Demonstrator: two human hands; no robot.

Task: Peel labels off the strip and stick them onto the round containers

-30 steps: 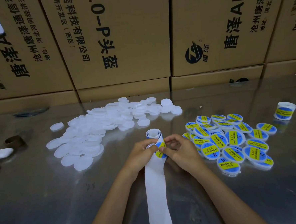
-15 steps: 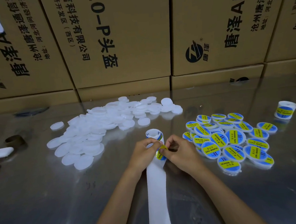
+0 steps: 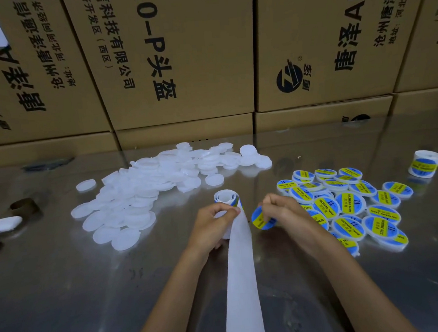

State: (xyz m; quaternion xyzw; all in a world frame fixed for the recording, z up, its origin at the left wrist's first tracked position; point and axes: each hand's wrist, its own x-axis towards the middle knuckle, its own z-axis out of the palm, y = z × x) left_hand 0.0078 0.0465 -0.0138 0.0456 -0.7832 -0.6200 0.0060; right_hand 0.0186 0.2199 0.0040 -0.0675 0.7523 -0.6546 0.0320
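Over the table (image 3: 66,290), right hand (image 3: 284,210) has pulled label (image 3: 261,218) off strip (image 3: 241,280).

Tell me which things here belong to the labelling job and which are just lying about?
In use: label strip, peeled label, plain white containers, labelled containers, left hand, right hand.
Lying about: cardboard boxes, spare label roll, brown ring, white case.

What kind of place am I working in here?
Likely a packing or warehouse workbench: stacked cardboard boxes behind a shiny table, a heap of plain white lids, and a pile of labelled lids.
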